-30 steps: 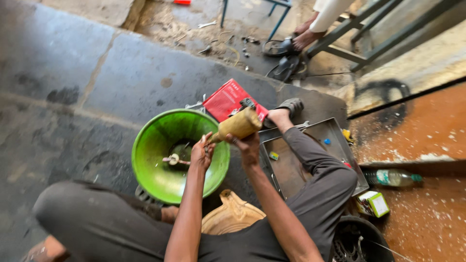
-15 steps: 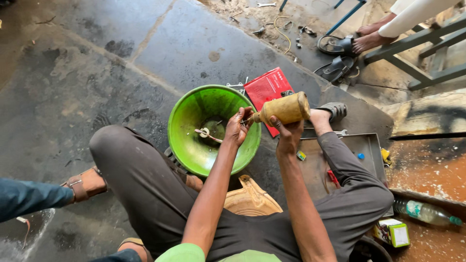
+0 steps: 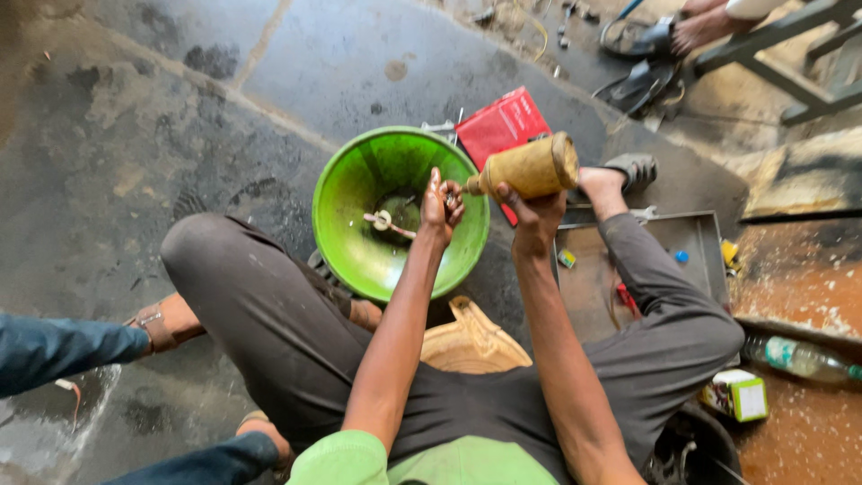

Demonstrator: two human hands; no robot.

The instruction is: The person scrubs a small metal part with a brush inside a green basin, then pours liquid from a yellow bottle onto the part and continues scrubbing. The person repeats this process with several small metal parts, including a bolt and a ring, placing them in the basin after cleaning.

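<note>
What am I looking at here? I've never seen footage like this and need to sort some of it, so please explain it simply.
There is no machine: a person sits on a dark stone floor, and a camera worn on their head looks down at their own arms and legs. The right hand grips a tan, grimy bottle tipped sideways, its narrow end pointing at the left hand. The left hand's fingers pinch a small part, too small to identify, over a green plastic basin that holds a small metal piece. Nearby lie a red box, a flat metal tray, a clear plastic bottle and a small green-and-white carton. The blue sleeve at the left edge belongs to someone else.
</note>
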